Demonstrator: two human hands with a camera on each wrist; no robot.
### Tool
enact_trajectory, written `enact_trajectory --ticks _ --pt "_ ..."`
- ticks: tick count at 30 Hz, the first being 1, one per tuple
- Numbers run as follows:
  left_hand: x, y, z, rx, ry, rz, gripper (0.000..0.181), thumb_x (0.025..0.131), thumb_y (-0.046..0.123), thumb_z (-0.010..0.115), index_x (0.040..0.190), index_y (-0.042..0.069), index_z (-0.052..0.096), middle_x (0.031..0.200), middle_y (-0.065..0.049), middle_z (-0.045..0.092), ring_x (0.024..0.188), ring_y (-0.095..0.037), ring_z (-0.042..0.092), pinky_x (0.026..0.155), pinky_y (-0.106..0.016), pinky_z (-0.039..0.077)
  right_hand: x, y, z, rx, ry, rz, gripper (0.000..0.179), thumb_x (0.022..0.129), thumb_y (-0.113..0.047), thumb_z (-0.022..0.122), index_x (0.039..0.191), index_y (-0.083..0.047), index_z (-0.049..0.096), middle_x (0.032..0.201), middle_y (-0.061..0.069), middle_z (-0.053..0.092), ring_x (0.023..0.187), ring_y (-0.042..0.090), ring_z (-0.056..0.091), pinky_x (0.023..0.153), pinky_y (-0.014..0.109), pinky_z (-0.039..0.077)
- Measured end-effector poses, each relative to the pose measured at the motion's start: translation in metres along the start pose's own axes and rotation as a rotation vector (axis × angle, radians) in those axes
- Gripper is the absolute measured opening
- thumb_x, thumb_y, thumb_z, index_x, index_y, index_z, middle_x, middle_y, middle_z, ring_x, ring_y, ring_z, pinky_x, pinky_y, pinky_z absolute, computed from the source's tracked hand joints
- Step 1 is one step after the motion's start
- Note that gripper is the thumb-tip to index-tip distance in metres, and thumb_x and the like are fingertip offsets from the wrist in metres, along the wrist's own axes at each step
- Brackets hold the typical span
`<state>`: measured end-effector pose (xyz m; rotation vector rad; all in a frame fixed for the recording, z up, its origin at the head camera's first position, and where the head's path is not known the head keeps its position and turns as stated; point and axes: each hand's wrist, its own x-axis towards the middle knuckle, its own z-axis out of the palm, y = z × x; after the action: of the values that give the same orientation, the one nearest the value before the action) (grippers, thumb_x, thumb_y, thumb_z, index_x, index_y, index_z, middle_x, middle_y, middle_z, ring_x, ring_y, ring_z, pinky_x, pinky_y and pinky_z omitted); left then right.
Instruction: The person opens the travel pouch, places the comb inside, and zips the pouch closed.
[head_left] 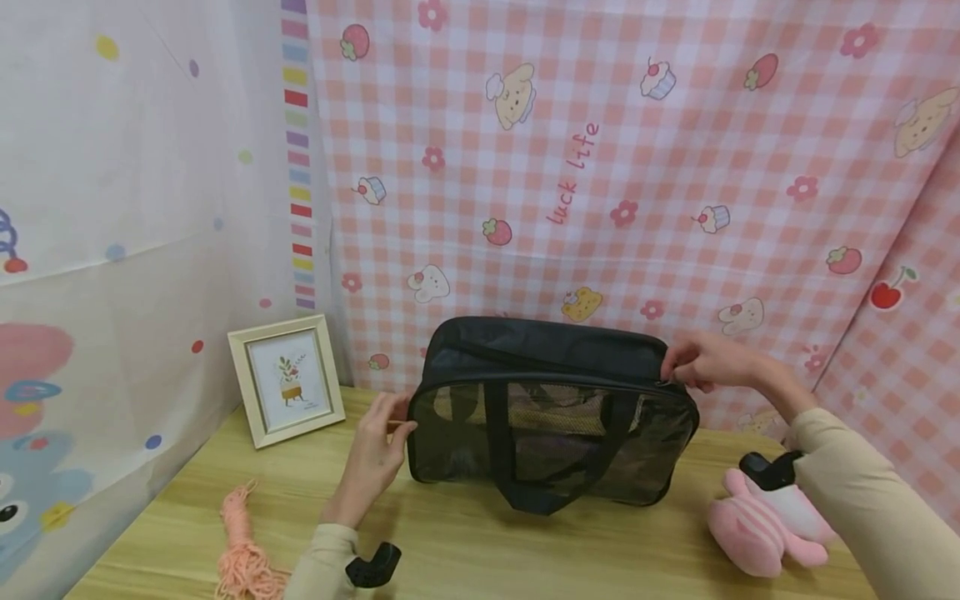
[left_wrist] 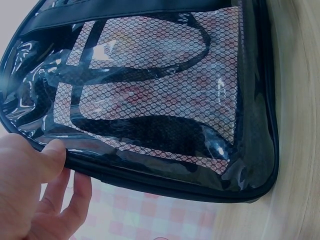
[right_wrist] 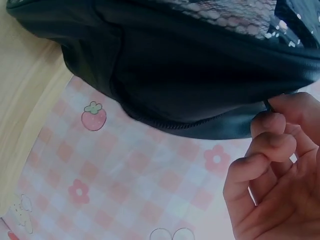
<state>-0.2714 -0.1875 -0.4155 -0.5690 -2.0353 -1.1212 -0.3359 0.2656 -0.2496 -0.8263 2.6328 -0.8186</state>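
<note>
A black bag [head_left: 555, 442] with a clear front panel and a hanging strap handle [head_left: 543, 496] stands upright on the table. Through the panel, mesh [left_wrist: 160, 95] shows. At the bag's left side, my left hand [head_left: 378, 442] pinches the dark edge piping [left_wrist: 80, 162] between thumb and fingers. High on the right end, my right hand [head_left: 705, 362] pinches a small zipper pull, mostly covered by the fingertips. A zipper's teeth [right_wrist: 185, 125] run along the dark fabric in the right wrist view. The top appears partly unzipped.
A framed picture [head_left: 288, 379] leans upright at the back left of the wooden table [head_left: 442, 542]. Peach yarn [head_left: 243, 542] lies front left. A pink plush toy [head_left: 765, 525] lies on the right, under my right forearm. Behind the bag hangs a pink checked cloth [head_left: 525, 167].
</note>
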Motion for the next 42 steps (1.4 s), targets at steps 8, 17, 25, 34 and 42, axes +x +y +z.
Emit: enact_trajectory --ticks 8,17,25,34,42 --pt "0.001 0.001 0.001 -0.007 -0.013 -0.004 0.036 0.08 -0.016 0.066 0.113 -0.004 0.057 0.099 -0.01 0.055 0.086 -0.024 0.061 0.07 -0.031 0.058 -0.013 0.012 -0.004 -0.039 0.042 0.027 0.017 0.089 0.002 0.052 0.095 0.003 0.067 0.061 0.004 0.049 0.046 0.011 0.04 0.045 0.027 0.043" --pt "0.001 0.001 0.0 -0.009 -0.013 -0.015 0.036 0.08 -0.017 0.065 0.112 -0.003 0.057 0.097 -0.01 0.055 0.086 -0.024 0.06 0.071 -0.033 0.057 -0.026 0.048 0.007 -0.078 0.056 0.056 0.013 0.088 -0.001 0.056 0.089 -0.005 0.068 0.062 0.001 0.054 0.047 0.011 0.044 0.044 0.026 0.043" --pt "0.0 0.001 0.0 0.002 0.004 0.014 0.036 0.079 -0.019 0.065 0.11 -0.003 0.057 0.095 -0.01 0.054 0.084 -0.023 0.06 0.069 -0.034 0.058 -0.027 0.054 0.018 -0.007 0.057 0.067 0.009 0.086 0.001 0.057 0.086 -0.002 0.065 0.062 0.004 0.051 0.048 0.011 0.044 0.044 0.025 0.043" --pt "-0.002 0.001 0.008 -0.01 0.015 0.056 0.038 0.076 -0.021 0.066 0.108 -0.003 0.057 0.095 -0.011 0.055 0.082 -0.023 0.06 0.067 -0.032 0.058 -0.037 0.077 0.038 0.132 0.111 -0.003 0.009 0.086 0.004 0.057 0.078 0.001 0.06 0.06 0.002 0.048 0.047 0.01 0.045 0.041 0.026 0.043" --pt "-0.002 0.0 0.006 0.019 0.039 0.045 0.04 0.075 -0.023 0.066 0.108 -0.003 0.057 0.094 -0.01 0.054 0.08 -0.024 0.059 0.067 -0.034 0.058 -0.038 0.091 0.064 0.281 0.249 0.009 0.008 0.09 0.003 0.054 0.087 0.008 0.06 0.063 0.005 0.05 0.053 0.011 0.047 0.046 0.027 0.046"
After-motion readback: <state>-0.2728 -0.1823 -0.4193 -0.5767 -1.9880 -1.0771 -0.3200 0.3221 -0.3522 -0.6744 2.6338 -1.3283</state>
